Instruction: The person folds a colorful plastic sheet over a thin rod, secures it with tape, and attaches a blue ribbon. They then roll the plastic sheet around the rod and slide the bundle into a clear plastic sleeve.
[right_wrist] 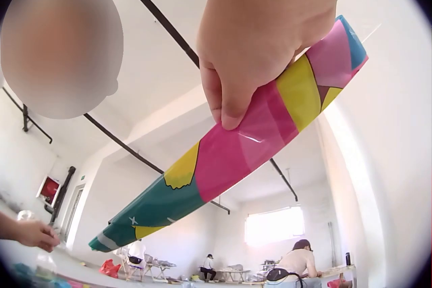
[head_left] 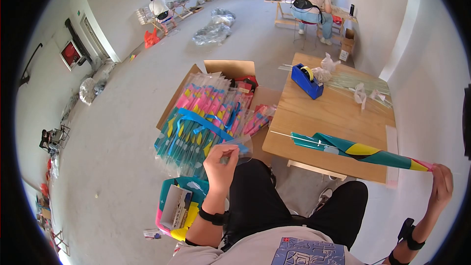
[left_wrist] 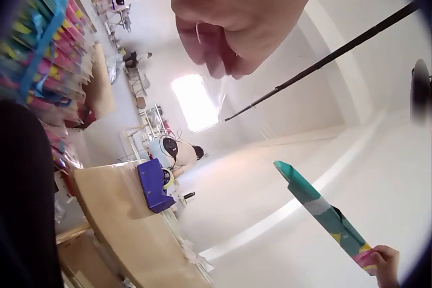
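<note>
A wooden table point(head_left: 338, 118) stands in front of the seated person. To its left, an open cardboard box point(head_left: 230, 66) sits on the floor. The box is full of packed kites point(head_left: 206, 118) in clear wrapping, bound with a blue strap.

A folded kite point(head_left: 363, 151) in teal, yellow and pink stretches across the near edge of the table. Its teal tip is over the wood and its pink end reaches out past the table's right side. The right hand point(head_left: 441, 184) pinches that pink end, fingers curled over it and thumb beneath, as the right wrist view shows.

A blue tape dispenser point(head_left: 305, 81) stands on the far part of the table, near some loose clear bags.

The left hand point(head_left: 221, 164) is raised over the lap. Its curled fingers pinch a clear plastic sleeve point(head_left: 241, 145), well apart from the folded kite.
</note>
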A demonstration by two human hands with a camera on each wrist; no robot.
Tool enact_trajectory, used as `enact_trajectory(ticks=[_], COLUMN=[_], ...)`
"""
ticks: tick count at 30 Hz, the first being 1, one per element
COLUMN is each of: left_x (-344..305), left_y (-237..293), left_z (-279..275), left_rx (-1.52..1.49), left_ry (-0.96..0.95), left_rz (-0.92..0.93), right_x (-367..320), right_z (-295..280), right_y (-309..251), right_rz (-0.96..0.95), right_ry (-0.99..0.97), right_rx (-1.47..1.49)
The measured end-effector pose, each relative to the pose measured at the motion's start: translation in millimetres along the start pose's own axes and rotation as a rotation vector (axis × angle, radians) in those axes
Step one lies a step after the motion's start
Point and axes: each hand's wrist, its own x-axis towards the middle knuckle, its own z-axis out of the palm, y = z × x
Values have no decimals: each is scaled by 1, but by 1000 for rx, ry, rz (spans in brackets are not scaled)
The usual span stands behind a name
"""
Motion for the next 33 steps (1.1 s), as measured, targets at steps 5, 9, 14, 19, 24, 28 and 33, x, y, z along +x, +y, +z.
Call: enact_trajectory(ticks=[5, 9, 14, 19, 24, 28, 33], left_x=[-2, -4, -3, -4, -4, -4, -1], left_y=[1, 2, 6, 5, 12, 4, 17], left_z=[1, 7, 8, 8, 10, 4, 4], left_rx=[88, -24, 112, 188, 97, 160, 235], left_ry=[-86, -22, -32, -54, -73, -146, -168], left_rz=[37, -147, -85, -16, -70, 33, 185], right_x=[-12, -22, -24, -25, -27, -27, -26], right_z=[3, 7, 6, 8, 10, 10, 11], right_y=[3, 0, 0, -1, -3, -4, -4], right_rz=[-28, 65, 74, 72, 91, 109, 116], right_ry=[-20, 12, 9, 14, 7, -2, 3], right_rx=[-46, -2, 11, 43, 21, 18, 36])
